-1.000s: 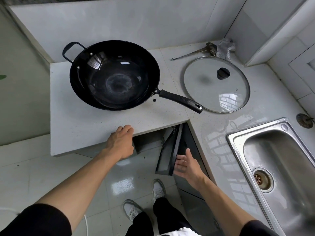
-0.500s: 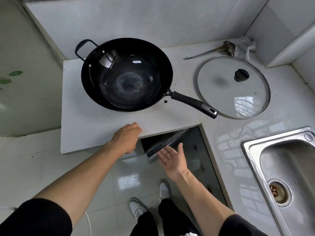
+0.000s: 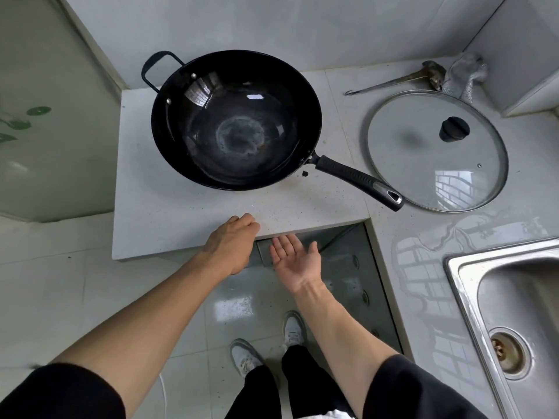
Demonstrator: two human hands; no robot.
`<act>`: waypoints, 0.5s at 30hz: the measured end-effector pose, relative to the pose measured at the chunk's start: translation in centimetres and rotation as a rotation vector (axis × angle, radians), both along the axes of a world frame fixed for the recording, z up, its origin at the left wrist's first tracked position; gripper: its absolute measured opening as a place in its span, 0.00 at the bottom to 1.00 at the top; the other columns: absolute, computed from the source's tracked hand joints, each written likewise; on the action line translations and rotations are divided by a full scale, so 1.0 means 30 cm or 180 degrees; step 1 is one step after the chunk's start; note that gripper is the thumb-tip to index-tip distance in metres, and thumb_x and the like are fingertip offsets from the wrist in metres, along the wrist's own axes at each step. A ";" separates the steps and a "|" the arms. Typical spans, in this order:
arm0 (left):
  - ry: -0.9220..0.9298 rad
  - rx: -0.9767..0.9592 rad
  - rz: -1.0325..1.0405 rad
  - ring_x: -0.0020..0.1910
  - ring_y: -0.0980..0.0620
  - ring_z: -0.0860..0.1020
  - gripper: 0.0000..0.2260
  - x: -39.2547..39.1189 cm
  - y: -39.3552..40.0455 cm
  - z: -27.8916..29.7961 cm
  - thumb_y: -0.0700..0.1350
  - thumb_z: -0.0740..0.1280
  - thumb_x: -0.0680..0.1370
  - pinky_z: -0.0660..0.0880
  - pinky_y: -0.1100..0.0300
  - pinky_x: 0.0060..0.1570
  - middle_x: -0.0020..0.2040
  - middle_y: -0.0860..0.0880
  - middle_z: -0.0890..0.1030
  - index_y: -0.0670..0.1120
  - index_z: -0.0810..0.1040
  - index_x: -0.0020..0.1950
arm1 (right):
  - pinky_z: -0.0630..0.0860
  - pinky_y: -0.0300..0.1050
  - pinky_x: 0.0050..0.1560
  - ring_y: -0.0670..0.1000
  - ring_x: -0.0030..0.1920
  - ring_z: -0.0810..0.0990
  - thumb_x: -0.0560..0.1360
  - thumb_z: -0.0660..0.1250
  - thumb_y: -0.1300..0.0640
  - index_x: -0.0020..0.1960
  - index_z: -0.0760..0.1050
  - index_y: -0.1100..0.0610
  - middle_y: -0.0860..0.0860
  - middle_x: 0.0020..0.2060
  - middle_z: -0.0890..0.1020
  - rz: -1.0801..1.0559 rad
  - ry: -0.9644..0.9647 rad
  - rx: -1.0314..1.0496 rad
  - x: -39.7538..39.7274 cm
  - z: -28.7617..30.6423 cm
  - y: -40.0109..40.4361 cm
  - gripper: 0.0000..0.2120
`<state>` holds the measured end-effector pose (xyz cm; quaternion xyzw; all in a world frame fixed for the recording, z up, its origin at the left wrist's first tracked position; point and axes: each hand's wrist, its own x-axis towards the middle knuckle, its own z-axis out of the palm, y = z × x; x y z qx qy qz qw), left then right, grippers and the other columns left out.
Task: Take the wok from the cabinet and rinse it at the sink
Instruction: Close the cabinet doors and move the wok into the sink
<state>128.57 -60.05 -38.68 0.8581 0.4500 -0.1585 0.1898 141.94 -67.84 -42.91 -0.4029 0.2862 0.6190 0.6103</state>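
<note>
Glass lid (image 3: 435,152) with a black knob (image 3: 453,129) is lying flat on the pale speckled countertop (image 3: 169,219), over toward the right. Behind it there's a rusty metal ladle (image 3: 399,80) and a crumpled clear plastic bag (image 3: 464,75) shoved into the back corner. Puddle of water (image 3: 429,237) just in front of the lid. Glossy grey floor tiles (image 3: 60,291) down below, plus a pair of white sneakers (image 3: 266,343) and a thin white cord (image 3: 163,397) on the floor.

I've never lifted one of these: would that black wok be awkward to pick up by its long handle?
Probably front-heavy: the wok has a wide, deep bowl on one slim long handle. The loop handle opposite suggests it wants two hands. Its rounded base may rock if pushed.
</note>
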 end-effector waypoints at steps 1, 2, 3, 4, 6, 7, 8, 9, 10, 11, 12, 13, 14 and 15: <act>-0.0003 0.0011 0.0014 0.61 0.49 0.69 0.25 -0.001 -0.003 -0.001 0.33 0.68 0.71 0.74 0.51 0.58 0.68 0.52 0.67 0.46 0.70 0.66 | 0.59 0.55 0.75 0.60 0.74 0.63 0.82 0.45 0.39 0.76 0.58 0.62 0.61 0.75 0.62 -0.0064 0.0033 0.0014 -0.003 -0.001 0.009 0.33; -0.0010 0.0016 0.0030 0.62 0.49 0.68 0.25 -0.002 -0.007 -0.001 0.33 0.68 0.71 0.75 0.51 0.58 0.68 0.52 0.66 0.46 0.69 0.67 | 0.59 0.55 0.75 0.60 0.75 0.62 0.82 0.46 0.39 0.77 0.57 0.61 0.61 0.75 0.61 -0.0116 0.0059 0.0025 -0.003 -0.003 0.017 0.33; -0.0019 0.0015 0.0044 0.62 0.49 0.68 0.26 -0.003 -0.011 -0.001 0.33 0.68 0.71 0.74 0.50 0.58 0.69 0.52 0.66 0.47 0.69 0.68 | 0.58 0.55 0.75 0.60 0.75 0.61 0.82 0.46 0.39 0.77 0.56 0.61 0.61 0.76 0.60 -0.0156 0.0075 0.0026 -0.003 -0.005 0.024 0.33; -0.0023 0.0007 0.0061 0.63 0.49 0.68 0.26 -0.004 -0.015 0.001 0.33 0.67 0.71 0.74 0.50 0.58 0.70 0.52 0.66 0.47 0.68 0.68 | 0.58 0.55 0.75 0.60 0.75 0.60 0.82 0.47 0.39 0.77 0.55 0.61 0.60 0.76 0.60 -0.0178 0.0082 0.0024 -0.004 -0.007 0.029 0.32; -0.0029 -0.0013 0.0093 0.63 0.49 0.68 0.27 -0.001 -0.020 0.004 0.32 0.67 0.71 0.74 0.51 0.59 0.70 0.52 0.65 0.47 0.68 0.69 | 0.58 0.56 0.75 0.60 0.75 0.60 0.82 0.48 0.39 0.77 0.55 0.59 0.60 0.76 0.60 -0.0161 0.0079 0.0041 -0.008 -0.008 0.034 0.32; -0.0022 -0.0027 0.0107 0.64 0.49 0.67 0.27 0.001 -0.022 0.007 0.32 0.67 0.72 0.73 0.51 0.60 0.71 0.52 0.64 0.47 0.67 0.69 | 0.59 0.56 0.75 0.59 0.75 0.62 0.82 0.48 0.38 0.77 0.56 0.59 0.59 0.76 0.61 -0.0129 0.0071 0.0050 -0.008 -0.011 0.032 0.33; -0.0008 -0.0040 0.0121 0.64 0.48 0.67 0.28 0.002 -0.023 0.010 0.32 0.67 0.72 0.73 0.51 0.61 0.71 0.52 0.64 0.47 0.67 0.70 | 0.61 0.56 0.74 0.59 0.74 0.63 0.81 0.48 0.37 0.77 0.57 0.58 0.59 0.75 0.63 -0.0074 0.0049 0.0055 -0.008 -0.013 0.028 0.33; 0.0011 -0.0056 0.0137 0.65 0.48 0.67 0.28 0.003 -0.025 0.012 0.32 0.67 0.72 0.73 0.51 0.61 0.72 0.52 0.63 0.47 0.66 0.70 | 0.62 0.56 0.73 0.59 0.73 0.66 0.81 0.47 0.36 0.76 0.59 0.58 0.59 0.74 0.65 -0.0001 0.0013 0.0052 -0.005 -0.014 0.020 0.34; 0.0030 -0.0075 0.0155 0.66 0.48 0.67 0.29 0.004 -0.029 0.015 0.33 0.68 0.72 0.73 0.50 0.61 0.73 0.52 0.63 0.46 0.66 0.71 | 0.63 0.56 0.73 0.58 0.72 0.68 0.80 0.46 0.35 0.75 0.61 0.58 0.58 0.73 0.67 0.0083 -0.0024 0.0046 -0.002 -0.015 0.010 0.34; 0.0050 -0.0101 0.0182 0.66 0.48 0.66 0.29 0.007 -0.032 0.019 0.33 0.68 0.72 0.73 0.50 0.61 0.73 0.52 0.62 0.46 0.66 0.70 | 0.64 0.55 0.72 0.58 0.71 0.70 0.79 0.46 0.34 0.74 0.63 0.57 0.58 0.72 0.69 0.0166 -0.0059 0.0042 0.003 -0.015 0.001 0.35; 0.0077 -0.0122 0.0218 0.66 0.48 0.67 0.28 0.014 -0.036 0.026 0.34 0.68 0.71 0.73 0.50 0.61 0.72 0.52 0.63 0.46 0.67 0.69 | 0.65 0.55 0.71 0.58 0.69 0.71 0.79 0.45 0.33 0.74 0.65 0.57 0.58 0.71 0.70 0.0249 -0.0087 0.0042 0.008 -0.013 -0.009 0.35; 0.0106 -0.0125 0.0253 0.64 0.48 0.68 0.25 0.024 -0.037 0.035 0.34 0.68 0.71 0.74 0.50 0.60 0.70 0.51 0.65 0.46 0.68 0.67 | 0.65 0.55 0.71 0.58 0.68 0.72 0.79 0.45 0.32 0.73 0.66 0.56 0.58 0.70 0.72 0.0326 -0.0107 0.0042 0.013 -0.008 -0.017 0.35; 0.0140 -0.0117 0.0287 0.62 0.48 0.69 0.22 0.037 -0.035 0.045 0.35 0.68 0.72 0.74 0.51 0.59 0.68 0.51 0.66 0.46 0.70 0.64 | 0.65 0.55 0.71 0.58 0.68 0.72 0.78 0.46 0.32 0.73 0.67 0.56 0.59 0.69 0.73 0.0383 -0.0113 0.0043 0.019 -0.001 -0.021 0.36; 0.0185 -0.0120 0.0321 0.60 0.48 0.70 0.19 0.051 -0.031 0.057 0.35 0.67 0.72 0.74 0.52 0.58 0.66 0.51 0.68 0.45 0.71 0.62 | 0.65 0.55 0.71 0.59 0.67 0.73 0.78 0.46 0.31 0.73 0.67 0.56 0.60 0.68 0.73 0.0402 -0.0106 0.0044 0.024 0.004 -0.023 0.36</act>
